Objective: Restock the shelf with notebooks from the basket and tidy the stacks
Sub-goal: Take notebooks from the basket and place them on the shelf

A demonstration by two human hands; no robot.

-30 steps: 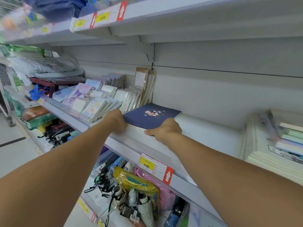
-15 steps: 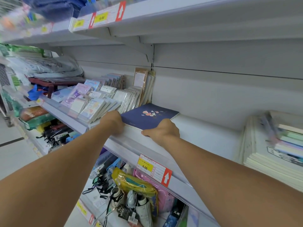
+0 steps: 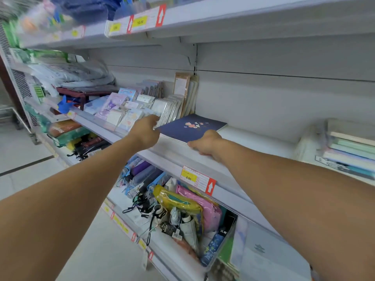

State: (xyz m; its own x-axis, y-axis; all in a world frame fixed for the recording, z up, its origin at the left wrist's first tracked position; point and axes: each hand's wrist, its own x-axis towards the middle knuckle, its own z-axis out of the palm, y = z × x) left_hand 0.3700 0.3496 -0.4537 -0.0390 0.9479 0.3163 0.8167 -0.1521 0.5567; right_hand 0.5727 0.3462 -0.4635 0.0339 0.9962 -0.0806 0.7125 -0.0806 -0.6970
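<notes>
- Head view: a white metal shelf (image 3: 253,138) carries a flat stack of notebooks topped by a dark blue notebook with a small flower print (image 3: 190,127), lying at the shelf's front, just right of a row of small plastic-wrapped notepads (image 3: 125,112) standing tilted in lines.
- Far right on the same shelf sits a blurred pile of pastel-edged notebooks (image 3: 349,151), well apart from the blue one.
- The clear-fronted bin on the shelf below (image 3: 223,244) holds a yellow transparent pouch (image 3: 178,201), a pink pouch (image 3: 203,207) and folded umbrellas with black straps (image 3: 142,175).
- The left hand (image 3: 147,128) reaches forward with the arm straight, its fingers at the blue notebook's left corner and against the wrapped notepads; whether they grip anything cannot be told.
- The right hand (image 3: 207,144) is curled over the near right edge of the notebook stack, knuckles up, fingers tucked at the stack's edge.
- The two hands are apart, one at each side of the blue notebook.
- A yellow-and-red price tag on the shelf's front rail (image 3: 196,179) reads "6.00" beside a white arrow; a tag on the upper shelf (image 3: 140,22) reads "10.00".
</notes>
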